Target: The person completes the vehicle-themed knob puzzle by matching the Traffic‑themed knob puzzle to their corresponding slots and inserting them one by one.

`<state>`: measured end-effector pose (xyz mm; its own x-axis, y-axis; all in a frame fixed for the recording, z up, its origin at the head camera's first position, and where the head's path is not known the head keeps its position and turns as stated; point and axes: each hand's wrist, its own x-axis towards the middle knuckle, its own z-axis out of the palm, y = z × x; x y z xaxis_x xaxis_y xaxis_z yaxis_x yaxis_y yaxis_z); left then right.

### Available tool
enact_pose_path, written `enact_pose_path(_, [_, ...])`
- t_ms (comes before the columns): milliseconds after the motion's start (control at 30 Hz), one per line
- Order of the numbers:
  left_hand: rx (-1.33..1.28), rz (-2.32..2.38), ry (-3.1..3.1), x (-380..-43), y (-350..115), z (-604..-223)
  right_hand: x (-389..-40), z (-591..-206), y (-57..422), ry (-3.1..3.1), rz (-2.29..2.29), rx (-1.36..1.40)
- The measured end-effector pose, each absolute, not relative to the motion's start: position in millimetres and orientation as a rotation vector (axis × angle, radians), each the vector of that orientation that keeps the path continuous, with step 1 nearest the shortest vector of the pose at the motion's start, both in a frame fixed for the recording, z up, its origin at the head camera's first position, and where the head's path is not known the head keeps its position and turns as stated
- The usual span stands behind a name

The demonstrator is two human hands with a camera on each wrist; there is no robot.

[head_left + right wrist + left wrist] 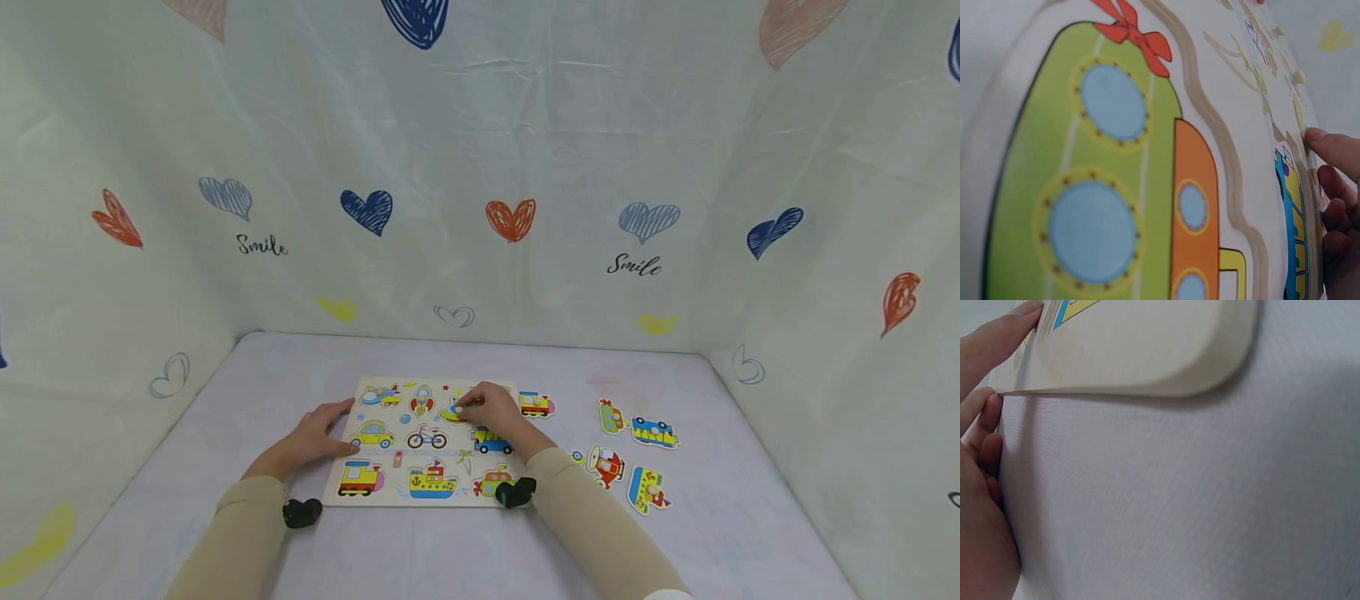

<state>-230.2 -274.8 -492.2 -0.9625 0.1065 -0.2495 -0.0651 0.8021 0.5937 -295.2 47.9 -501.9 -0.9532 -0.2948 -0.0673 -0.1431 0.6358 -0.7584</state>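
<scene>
A pale puzzle board [465,448] printed with vehicles lies on the table. My left hand [311,437] rests at its left edge. In the left wrist view, the thumb [1013,325] lies on the board's top face and the other fingers are at its side. My right hand [498,412] reaches over the back right of the board and pinches a small yellow flying saucer piece [449,414] at its saucer picture. In the right wrist view, the fingers [1329,147] are at the far side, beyond the board's submarine picture [1110,169] and bus picture [1294,225].
Loose pieces lie right of the board: a train [536,405], a submarine [612,418], a bus [655,432], a helicopter [606,467] and a ship [645,487], overlapping another piece. Behind the table hangs a pale curtain [570,283] with hearts.
</scene>
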Motion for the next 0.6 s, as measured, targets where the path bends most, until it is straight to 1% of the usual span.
enact_pose_path(300, [0.044, 0.911, 2.722, -232, -276, -495, -295, -499, 53, 2.632, -1.235, -0.331])
enact_pose_path(600, [0.033, 0.924, 2.706, -232, -276, -493, -287, -490, 61, 2.63, -1.216, -0.408])
